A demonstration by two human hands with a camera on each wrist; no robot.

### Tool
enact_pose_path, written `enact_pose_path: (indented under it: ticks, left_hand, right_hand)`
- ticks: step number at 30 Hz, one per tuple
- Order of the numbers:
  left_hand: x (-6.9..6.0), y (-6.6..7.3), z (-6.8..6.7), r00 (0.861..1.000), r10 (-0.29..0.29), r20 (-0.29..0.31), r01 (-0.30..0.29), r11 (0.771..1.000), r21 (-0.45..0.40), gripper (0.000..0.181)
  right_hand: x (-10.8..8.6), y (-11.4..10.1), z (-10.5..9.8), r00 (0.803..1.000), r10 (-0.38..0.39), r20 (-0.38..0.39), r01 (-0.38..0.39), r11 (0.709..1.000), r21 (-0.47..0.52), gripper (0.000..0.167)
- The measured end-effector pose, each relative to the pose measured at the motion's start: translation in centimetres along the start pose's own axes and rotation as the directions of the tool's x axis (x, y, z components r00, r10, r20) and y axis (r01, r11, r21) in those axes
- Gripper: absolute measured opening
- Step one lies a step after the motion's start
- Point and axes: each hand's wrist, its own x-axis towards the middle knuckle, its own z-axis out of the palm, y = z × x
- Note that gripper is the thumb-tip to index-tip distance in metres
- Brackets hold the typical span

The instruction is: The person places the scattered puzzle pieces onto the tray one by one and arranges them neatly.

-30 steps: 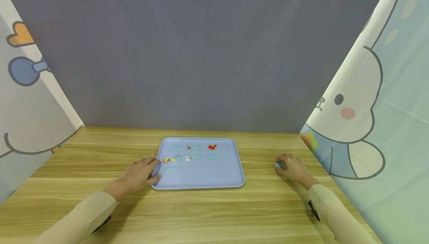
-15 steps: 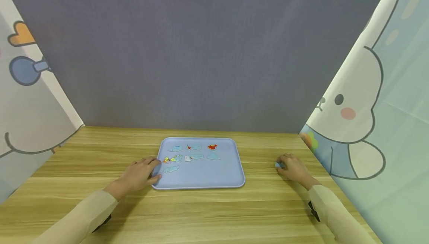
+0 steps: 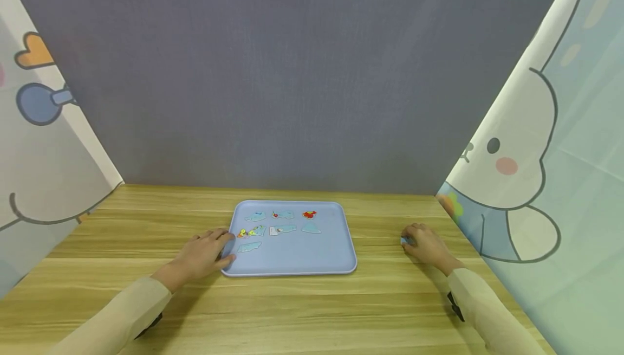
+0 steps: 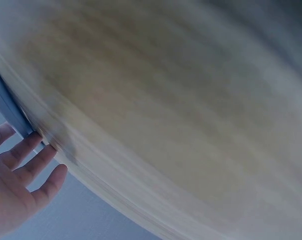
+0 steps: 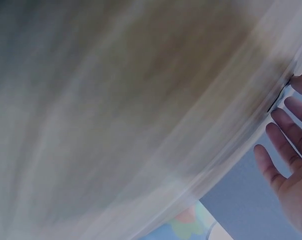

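A pale blue tray [image 3: 302,260] lies on the wooden table, with several flat, irregular puzzle pieces on its upper and left parts. Among them are a red-patterned piece [image 3: 309,214], a yellow-and-orange piece [image 3: 251,231] and a plain light blue triangular piece [image 3: 311,227]. My left hand [image 3: 202,255] rests at the tray's left rim, fingers relaxed and spread. Off to the right of the tray, my right hand [image 3: 428,245] pinches a light blue puzzle piece [image 3: 404,240] at the tabletop between thumb and fingers. Most of that piece is hidden by the fingers.
The wooden table [image 3: 302,311] reaches back to a grey panel [image 3: 292,84]. Cartoon-printed sheets [image 3: 517,192] stand along the left and right sides, the right one close to my right hand.
Slightly less of the light blue piece shows under my right fingers, and its dark part is no longer visible. Both hands and the tray hold their places.
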Motion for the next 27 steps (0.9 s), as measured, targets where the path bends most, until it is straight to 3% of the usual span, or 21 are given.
enact_pose_path:
  ticks: [21, 27]
  left_hand:
    - [-0.06, -0.09, -0.22, 1.0, -0.005, 0.004, 0.005, 1.0, -0.006, 0.05]
    - [-0.12, -0.1, -0.24, 1.0, -0.008, -0.001, 0.008, 1.0, -0.014, 0.049]
  right_hand:
    - [0.0, 0.01, -0.01, 0.999, -0.027, -0.029, 0.027, 1.0, -0.014, 0.02]
    - [-0.14, 0.06, -0.06, 0.995, -0.077, -0.063, 0.078, 0.997, 0.01, 0.02]
